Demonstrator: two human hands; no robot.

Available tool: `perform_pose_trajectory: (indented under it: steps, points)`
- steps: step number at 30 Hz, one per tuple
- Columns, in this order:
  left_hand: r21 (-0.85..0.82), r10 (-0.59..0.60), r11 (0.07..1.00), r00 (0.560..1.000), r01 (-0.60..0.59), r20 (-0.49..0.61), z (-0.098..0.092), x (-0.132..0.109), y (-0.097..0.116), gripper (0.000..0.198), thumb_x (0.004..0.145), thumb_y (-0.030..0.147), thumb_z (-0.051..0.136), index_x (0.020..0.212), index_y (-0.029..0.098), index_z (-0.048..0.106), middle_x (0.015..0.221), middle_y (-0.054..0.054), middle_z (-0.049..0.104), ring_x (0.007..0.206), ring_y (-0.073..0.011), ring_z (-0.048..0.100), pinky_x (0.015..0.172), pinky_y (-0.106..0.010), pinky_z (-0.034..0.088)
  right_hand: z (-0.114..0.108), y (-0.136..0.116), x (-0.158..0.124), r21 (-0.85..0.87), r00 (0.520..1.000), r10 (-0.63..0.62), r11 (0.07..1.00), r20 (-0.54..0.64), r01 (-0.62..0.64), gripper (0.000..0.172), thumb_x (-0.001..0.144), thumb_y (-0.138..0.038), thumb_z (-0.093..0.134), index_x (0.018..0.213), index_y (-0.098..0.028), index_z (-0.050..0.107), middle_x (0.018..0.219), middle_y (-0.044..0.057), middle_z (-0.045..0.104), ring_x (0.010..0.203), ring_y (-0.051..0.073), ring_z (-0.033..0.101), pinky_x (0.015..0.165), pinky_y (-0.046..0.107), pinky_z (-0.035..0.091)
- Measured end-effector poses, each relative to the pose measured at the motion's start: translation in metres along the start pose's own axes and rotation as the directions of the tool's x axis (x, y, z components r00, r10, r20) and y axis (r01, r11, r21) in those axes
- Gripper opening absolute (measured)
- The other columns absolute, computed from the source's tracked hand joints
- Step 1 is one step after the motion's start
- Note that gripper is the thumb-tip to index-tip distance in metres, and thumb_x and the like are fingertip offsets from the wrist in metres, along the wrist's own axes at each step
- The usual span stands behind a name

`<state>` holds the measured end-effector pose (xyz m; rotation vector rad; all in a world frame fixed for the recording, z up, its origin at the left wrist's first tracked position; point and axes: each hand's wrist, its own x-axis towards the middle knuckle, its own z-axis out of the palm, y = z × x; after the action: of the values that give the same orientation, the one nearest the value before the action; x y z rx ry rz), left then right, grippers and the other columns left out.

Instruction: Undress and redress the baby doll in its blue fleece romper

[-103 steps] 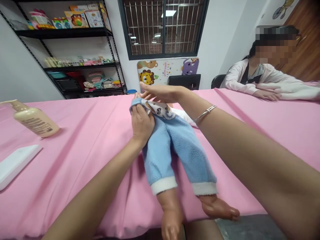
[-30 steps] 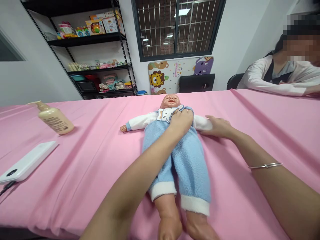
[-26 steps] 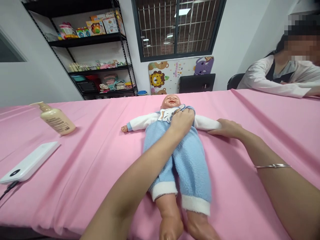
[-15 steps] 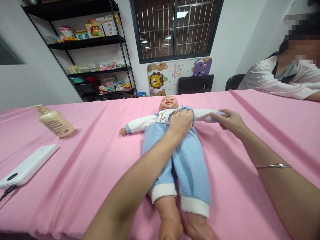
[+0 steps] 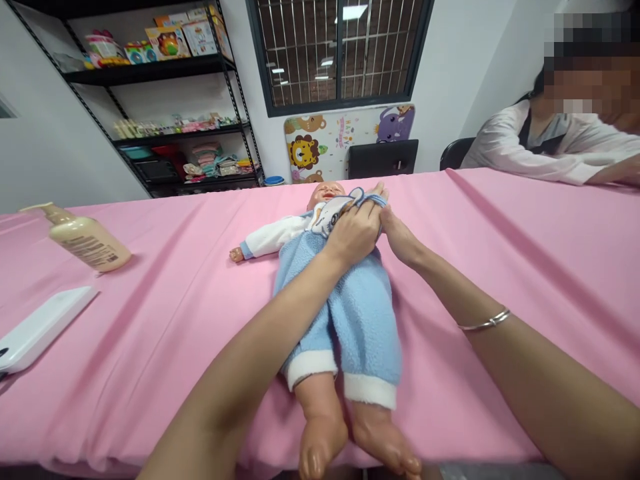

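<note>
A baby doll [image 5: 327, 191] lies on its back in a light-blue and white fleece romper [image 5: 367, 320], its bare feet towards me. My left hand [image 5: 354, 230] is closed on the romper's chest, at the blue-trimmed edge by the doll's shoulder on the right. Against that same edge, my right hand [image 5: 397, 233] pinches the cloth, its fingers partly hidden behind it. On the left, the doll's white sleeve [image 5: 275, 237] is stretched out with a small hand showing at the cuff. The doll's other arm is hidden by my hands.
A pump bottle [image 5: 90, 243] and a white power bank [image 5: 47, 327] are at the left on the pink sheet [image 5: 165, 320]. A person in a pale top [image 5: 520, 147] leans on the table at the right. Behind stand a black shelf rack [image 5: 165, 73] and a black chair back [image 5: 383, 159].
My right hand has moved left from the outstretched sleeve cuff to the doll's shoulder beside my left hand. That sleeve no longer shows stretched to the right. The view has shifted slightly.
</note>
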<state>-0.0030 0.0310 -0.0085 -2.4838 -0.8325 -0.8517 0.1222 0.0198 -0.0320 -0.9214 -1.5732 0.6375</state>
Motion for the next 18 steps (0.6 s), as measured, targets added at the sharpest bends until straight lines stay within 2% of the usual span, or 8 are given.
perform_pose_trajectory:
  steps: [2,4,6,8,10,13,18]
  points:
    - [-0.066,-0.009,0.998,1.000,0.010,0.017,0.001,0.001,-0.002,0.047,0.091,0.007,0.032,0.135,0.002,0.047,0.137,-0.019,0.051,0.130,-0.0239,0.046,0.113,-0.037,0.035,0.001,-0.005,0.000,0.065,0.999,0.034,0.997,0.026,-0.035,0.076,0.073,-0.086,0.046,0.110,-0.021,0.062,0.110,0.008,0.063,0.107,0.024,0.058,0.096,0.040,0.048]
    - [-0.101,-0.081,0.991,0.995,0.086,0.051,0.002,0.002,-0.004,0.047,0.089,0.007,0.035,0.134,0.002,0.048,0.131,-0.019,0.055,0.123,-0.0265,0.052,0.109,-0.041,0.039,-0.003,-0.008,0.001,0.136,0.995,0.096,0.986,0.011,-0.097,0.065,0.067,-0.080,0.061,0.091,-0.020,0.066,0.092,0.005,0.065,0.090,0.020,0.060,0.085,0.035,0.051]
    - [-0.125,-0.146,0.979,0.983,0.159,0.110,0.003,0.003,-0.006,0.043,0.088,0.008,0.039,0.130,0.002,0.050,0.123,-0.019,0.059,0.114,-0.0279,0.057,0.102,-0.042,0.044,-0.008,-0.010,0.002,0.221,0.984,0.176,0.960,0.003,-0.172,0.051,0.065,-0.067,0.074,0.072,-0.018,0.063,0.076,0.003,0.061,0.074,0.016,0.057,0.073,0.029,0.050]
    - [-0.161,-0.154,0.970,0.972,0.183,0.179,0.003,0.003,-0.008,0.034,0.088,0.010,0.044,0.120,0.004,0.056,0.113,-0.018,0.063,0.106,-0.0277,0.060,0.095,-0.040,0.047,-0.012,-0.009,0.002,0.330,0.965,0.260,0.911,0.007,-0.248,0.038,0.065,-0.049,0.079,0.064,-0.016,0.060,0.069,0.002,0.058,0.068,0.012,0.054,0.067,0.025,0.048]
    - [-0.204,-0.114,0.965,0.967,0.162,0.228,0.003,0.004,-0.011,0.025,0.088,0.013,0.048,0.110,0.007,0.059,0.107,-0.015,0.065,0.101,-0.0265,0.061,0.089,-0.037,0.048,-0.014,-0.008,0.001,0.440,0.943,0.332,0.845,0.014,-0.304,0.024,0.067,-0.034,0.077,0.065,-0.016,0.061,0.070,0.002,0.059,0.069,0.011,0.055,0.066,0.023,0.048]
    - [-0.227,-0.088,0.962,0.962,0.149,0.258,0.004,0.006,-0.012,0.020,0.089,0.015,0.050,0.106,0.010,0.060,0.107,-0.014,0.065,0.098,-0.0257,0.060,0.085,-0.036,0.048,-0.017,-0.005,0.001,0.544,0.917,0.398,0.765,0.021,-0.344,0.011,0.070,-0.023,0.070,0.070,-0.016,0.063,0.074,0.002,0.060,0.071,0.011,0.057,0.066,0.022,0.050]
    - [-0.267,-0.078,0.955,0.978,0.130,0.195,0.008,0.006,-0.013,0.027,0.090,0.017,0.049,0.115,0.011,0.057,0.115,-0.013,0.063,0.106,-0.0255,0.058,0.092,-0.038,0.046,-0.023,0.011,0.015,0.513,0.890,0.455,0.771,-0.026,-0.378,0.007,0.076,-0.020,0.065,0.075,-0.014,0.062,0.074,0.003,0.061,0.067,0.012,0.058,0.063,0.025,0.052]
